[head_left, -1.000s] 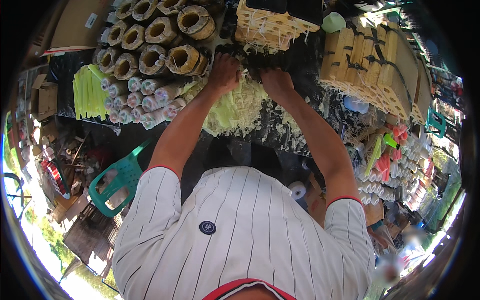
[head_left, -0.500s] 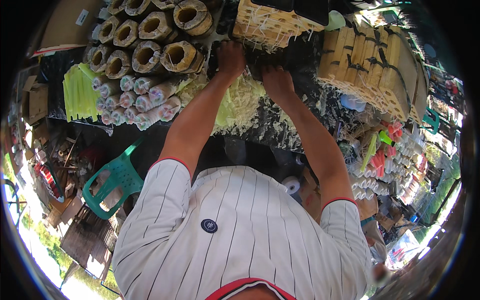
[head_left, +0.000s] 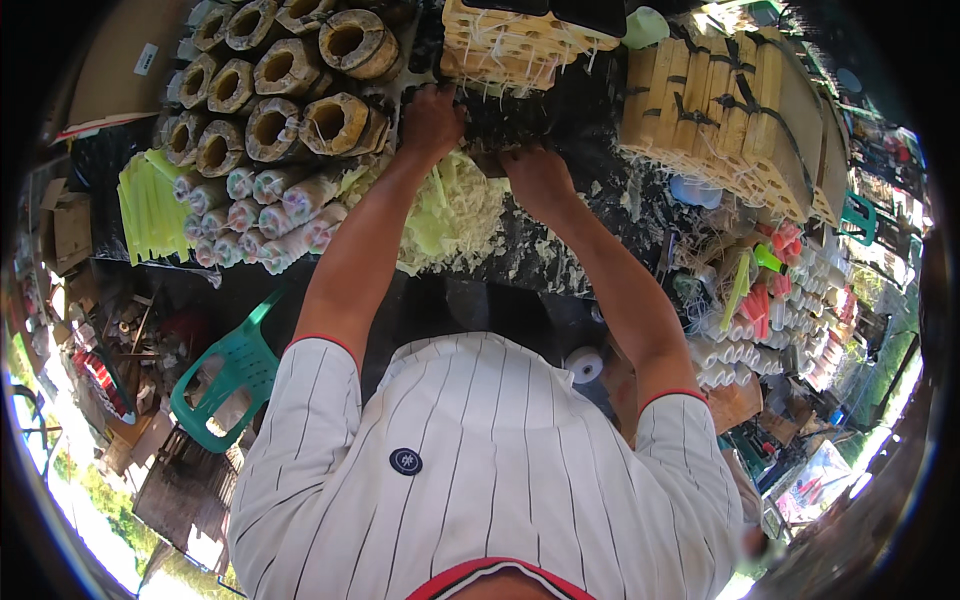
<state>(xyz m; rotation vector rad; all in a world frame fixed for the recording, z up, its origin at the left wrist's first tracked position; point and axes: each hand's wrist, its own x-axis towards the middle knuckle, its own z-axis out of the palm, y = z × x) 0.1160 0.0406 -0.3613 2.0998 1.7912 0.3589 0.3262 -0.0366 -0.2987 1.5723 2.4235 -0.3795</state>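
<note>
My left hand [head_left: 433,125] lies on the dark work surface just below a bundle of pale drilled wooden blocks [head_left: 510,45], its fingers bent down. My right hand [head_left: 538,182] is to its right and slightly nearer, fingers curled toward the left hand. A dark patch lies between and beyond them; whatever the fingers hold is hidden. Beneath my wrists spreads a heap of pale yellow-green shreds [head_left: 462,222] with a flat light-green piece [head_left: 428,222] in it. Left of my left forearm are stacked plastic-wrapped rolls [head_left: 242,215].
Several thick hollow hexagonal tubes [head_left: 268,128] are stacked at the far left, above light-green strips [head_left: 152,210]. Strapped wooden blocks [head_left: 725,120] stand at the right, with white rolls [head_left: 735,360] nearer me. A green plastic chair [head_left: 225,380] is below the table's left side.
The table and its things have shifted left in view, with the nearer parts slightly lower. Both my hands appear further left and a little lower in the picture, still with fingers bent.
</note>
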